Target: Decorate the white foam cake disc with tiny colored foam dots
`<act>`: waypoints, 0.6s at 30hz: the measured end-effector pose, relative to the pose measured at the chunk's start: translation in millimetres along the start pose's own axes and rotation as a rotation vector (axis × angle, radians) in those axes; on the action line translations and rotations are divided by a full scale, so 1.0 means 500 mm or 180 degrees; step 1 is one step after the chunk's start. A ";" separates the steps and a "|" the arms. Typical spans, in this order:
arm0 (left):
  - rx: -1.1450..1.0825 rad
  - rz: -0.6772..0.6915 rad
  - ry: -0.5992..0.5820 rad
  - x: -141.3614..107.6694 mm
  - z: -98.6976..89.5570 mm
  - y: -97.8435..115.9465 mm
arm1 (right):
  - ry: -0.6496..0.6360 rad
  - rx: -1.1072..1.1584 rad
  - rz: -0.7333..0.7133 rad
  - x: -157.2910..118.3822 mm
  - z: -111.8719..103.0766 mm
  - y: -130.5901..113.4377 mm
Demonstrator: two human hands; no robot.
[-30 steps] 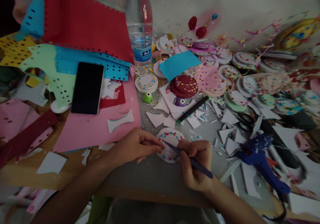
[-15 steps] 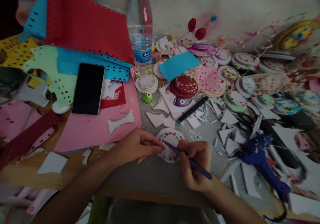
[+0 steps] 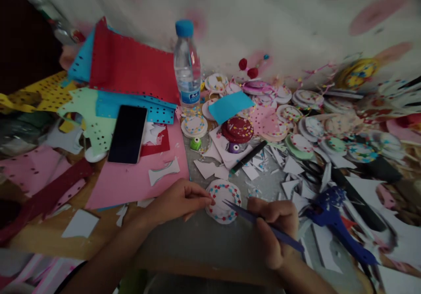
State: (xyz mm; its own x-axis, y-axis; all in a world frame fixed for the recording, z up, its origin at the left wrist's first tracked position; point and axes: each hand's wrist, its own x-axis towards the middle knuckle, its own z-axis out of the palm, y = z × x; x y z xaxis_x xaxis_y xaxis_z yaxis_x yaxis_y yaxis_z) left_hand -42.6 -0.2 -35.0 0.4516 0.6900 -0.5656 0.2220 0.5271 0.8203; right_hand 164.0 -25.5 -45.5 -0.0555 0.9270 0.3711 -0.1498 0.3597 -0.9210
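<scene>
A round white paper disc (image 3: pixel 223 201) ringed with red and blue stars lies flat near the table's front edge. The fingertips of my left hand (image 3: pixel 180 201) touch its left rim, and the fingers are pressed together; anything between them is too small to see. My right hand (image 3: pixel 276 228), at the right of the disc, grips dark blue pointed tweezers (image 3: pixel 284 237). Their tips are over the disc's middle, slightly apart, with nothing visible between them. Small white and blue scraps lie just behind the disc.
A black phone (image 3: pixel 127 134) rests on coloured paper at the left. Behind stands a water bottle (image 3: pixel 187 68). Decorated discs (image 3: pixel 238 129) crowd the back and right. A blue glue gun (image 3: pixel 338 224), scissors (image 3: pixel 312 171) and a marker (image 3: pixel 249 157) lie among paper scraps.
My right hand has drawn back to the right with the tweezers, uncovering more of the disc. My left hand stays at the rim. The view has tilted up, showing the bottle's cap.
</scene>
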 end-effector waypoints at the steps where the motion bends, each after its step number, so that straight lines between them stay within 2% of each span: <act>1: 0.0089 0.0101 -0.0040 -0.005 -0.004 0.004 | 0.0151 0.0028 -0.0022 0.003 -0.004 -0.002; 3: 0.0282 0.0355 0.0070 -0.020 -0.017 0.013 | 0.0475 -0.0182 -0.0095 0.014 -0.019 -0.005; 4: 0.0404 0.0512 0.0302 -0.028 -0.029 0.019 | 0.0572 -0.0470 -0.0120 0.024 -0.031 -0.008; 5: 0.0586 0.0677 0.0696 -0.039 -0.044 0.024 | 0.0625 -0.0866 -0.0128 0.035 -0.046 -0.011; 7: 0.1294 0.0886 0.1912 -0.061 -0.083 0.037 | 0.0352 -0.1915 -0.0027 0.058 -0.081 -0.017; 9: 0.2198 0.0804 0.3156 -0.083 -0.129 0.047 | -0.0142 -0.2804 -0.0053 0.076 -0.120 -0.012; 11: 0.2704 0.0558 0.3897 -0.098 -0.174 0.055 | -0.0485 -0.3390 -0.0311 0.083 -0.157 0.008; 14: 0.3044 0.0119 0.4425 -0.099 -0.222 0.057 | -0.0754 -0.3939 -0.0682 0.077 -0.201 0.059; 16: 0.3188 -0.0134 0.4512 -0.088 -0.239 0.054 | -0.0981 -0.4159 -0.0917 0.072 -0.218 0.086; 18: 0.3284 -0.0293 0.4478 -0.072 -0.249 0.051 | -0.1098 -0.4350 -0.1120 0.073 -0.219 0.090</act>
State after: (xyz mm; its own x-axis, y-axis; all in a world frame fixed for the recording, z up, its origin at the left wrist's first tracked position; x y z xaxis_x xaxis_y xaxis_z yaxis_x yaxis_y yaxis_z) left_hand -160.9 50.4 -4.2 -0.4981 0.8405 0.2130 0.8655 0.4671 0.1810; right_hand 263.3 36.2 -86.4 -0.4745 0.7707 0.4253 0.8228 0.5601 -0.0969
